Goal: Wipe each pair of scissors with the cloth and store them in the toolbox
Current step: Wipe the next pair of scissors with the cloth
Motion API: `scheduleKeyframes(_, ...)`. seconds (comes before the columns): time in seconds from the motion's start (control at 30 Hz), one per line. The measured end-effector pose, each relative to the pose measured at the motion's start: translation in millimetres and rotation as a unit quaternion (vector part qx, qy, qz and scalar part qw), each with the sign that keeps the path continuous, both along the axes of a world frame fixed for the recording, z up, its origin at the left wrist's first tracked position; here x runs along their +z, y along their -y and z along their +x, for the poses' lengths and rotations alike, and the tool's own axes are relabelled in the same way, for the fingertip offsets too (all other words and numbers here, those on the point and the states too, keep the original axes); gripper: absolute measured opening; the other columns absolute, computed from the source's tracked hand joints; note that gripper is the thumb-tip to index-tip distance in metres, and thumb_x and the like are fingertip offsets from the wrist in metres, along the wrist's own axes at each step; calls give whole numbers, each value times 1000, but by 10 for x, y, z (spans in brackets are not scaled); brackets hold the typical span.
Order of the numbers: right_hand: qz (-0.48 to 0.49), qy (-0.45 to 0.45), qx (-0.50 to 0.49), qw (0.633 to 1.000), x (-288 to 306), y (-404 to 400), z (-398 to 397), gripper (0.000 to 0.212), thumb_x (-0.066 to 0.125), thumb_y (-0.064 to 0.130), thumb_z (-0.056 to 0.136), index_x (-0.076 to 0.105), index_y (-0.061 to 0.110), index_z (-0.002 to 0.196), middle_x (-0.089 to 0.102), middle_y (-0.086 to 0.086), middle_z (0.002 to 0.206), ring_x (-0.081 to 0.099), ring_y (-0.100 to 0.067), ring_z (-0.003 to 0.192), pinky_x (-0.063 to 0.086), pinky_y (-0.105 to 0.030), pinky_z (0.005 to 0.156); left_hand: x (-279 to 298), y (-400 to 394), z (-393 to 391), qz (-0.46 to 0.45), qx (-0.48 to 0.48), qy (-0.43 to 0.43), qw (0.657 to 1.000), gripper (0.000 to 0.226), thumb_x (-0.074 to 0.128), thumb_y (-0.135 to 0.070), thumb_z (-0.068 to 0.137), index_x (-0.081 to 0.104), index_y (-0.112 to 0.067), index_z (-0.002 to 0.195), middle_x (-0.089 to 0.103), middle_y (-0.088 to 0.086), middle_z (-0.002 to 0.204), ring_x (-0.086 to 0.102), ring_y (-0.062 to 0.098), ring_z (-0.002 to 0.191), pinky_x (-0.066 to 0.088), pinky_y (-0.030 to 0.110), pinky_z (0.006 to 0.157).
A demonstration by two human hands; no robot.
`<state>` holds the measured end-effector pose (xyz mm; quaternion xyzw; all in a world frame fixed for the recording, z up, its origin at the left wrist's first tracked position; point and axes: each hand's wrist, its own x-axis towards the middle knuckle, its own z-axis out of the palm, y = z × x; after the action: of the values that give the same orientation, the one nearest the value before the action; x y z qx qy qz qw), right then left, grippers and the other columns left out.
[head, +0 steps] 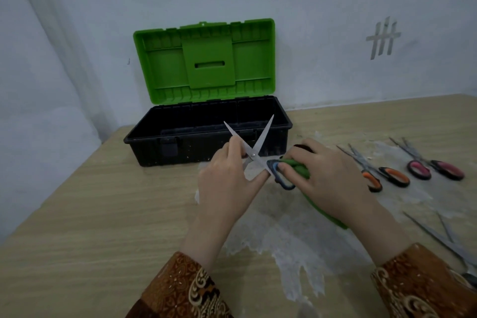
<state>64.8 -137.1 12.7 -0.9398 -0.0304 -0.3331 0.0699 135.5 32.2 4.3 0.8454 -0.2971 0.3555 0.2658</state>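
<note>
My left hand (pixel 227 183) grips a pair of blue-handled scissors (pixel 255 148) near the pivot, blades spread open in a V and pointing up in front of the toolbox. My right hand (pixel 333 178) holds a bunched green cloth (pixel 300 166) against the blue handle loop (pixel 282 178). The toolbox (pixel 206 134) is black with its green lid (pixel 204 62) standing open against the wall. On the table to the right lie orange-handled scissors (pixel 379 173) and pink-handled scissors (pixel 433 166).
Another pair of scissors with long metal blades (pixel 444 237) lies at the right edge. The wooden table (pixel 103 214) has a whitish worn patch under my hands. A pale wall stands close behind the toolbox.
</note>
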Motion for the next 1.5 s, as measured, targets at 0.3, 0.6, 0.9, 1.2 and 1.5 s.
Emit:
scheduleKeyframes(0.3,108,95,-74,987,-67,-82,2,23,52,38,91,64,19,84,56,2,81,50,-19,54,41,-28,44,112,103,-56,-445,-277,-435,732,9,52,-10,96,60,-10,92,66,7,70,66,20,68,56,28,56)
scheduleKeyframes(0.6,109,46,-31,992,-196,-431,20,40,34,53,88,60,24,82,50,6,79,49,-14,53,41,-28,43,-4,289,-241,-592,-168,-383,689,27,36,-38,102,55,-21,94,63,4,66,61,15,56,50,24,49)
scheduleKeyframes(0.9,82,17,26,996,-160,-459,-4,46,39,64,85,65,27,89,54,7,85,53,-11,59,46,-26,49,63,203,-177,-602,-114,-356,706,33,27,-46,103,48,-23,93,58,10,59,54,14,43,40,22,39)
scheduleKeyframes(1.2,176,178,35,968,25,-244,-42,26,64,27,88,67,14,110,55,-1,97,46,-4,78,39,-3,72,93,156,-154,-574,-138,-344,730,26,33,-34,104,46,-19,87,49,14,60,54,26,44,47,28,37)
scheduleKeyframes(1.5,62,98,-43,992,-189,-143,87,22,64,27,90,70,19,110,60,-8,98,54,-21,54,41,-25,44,132,118,-183,-537,-167,-312,766,29,33,-30,104,47,-14,84,45,15,58,54,22,45,48,30,36)
